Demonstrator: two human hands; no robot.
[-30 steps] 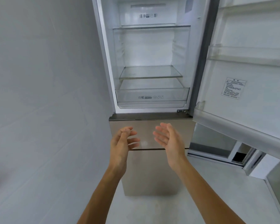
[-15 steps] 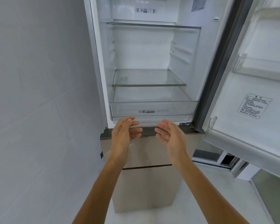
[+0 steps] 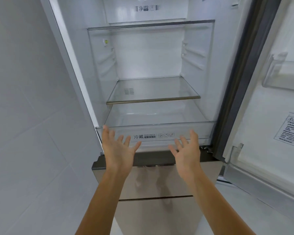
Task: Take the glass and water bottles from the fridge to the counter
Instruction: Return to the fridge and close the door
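Note:
The fridge stands open in front of me, with its door swung out to the right. No glass and no water bottle shows on its shelves or in the door racks. My left hand and my right hand are raised with spread fingers, backs towards me, just in front of the clear crisper drawer at the bottom of the compartment. Both hands hold nothing. Whether the fingertips touch the drawer front I cannot tell.
A glass shelf sits above the drawer, and another shelf edge runs higher up. A grey tiled wall lies close on the left. Below are the fridge's beige lower drawers. A door rack juts out on the right.
Both hands have risen and moved apart, from palms facing each other to fingers spread before the drawer. The view has closed in on the fridge and tilted up.

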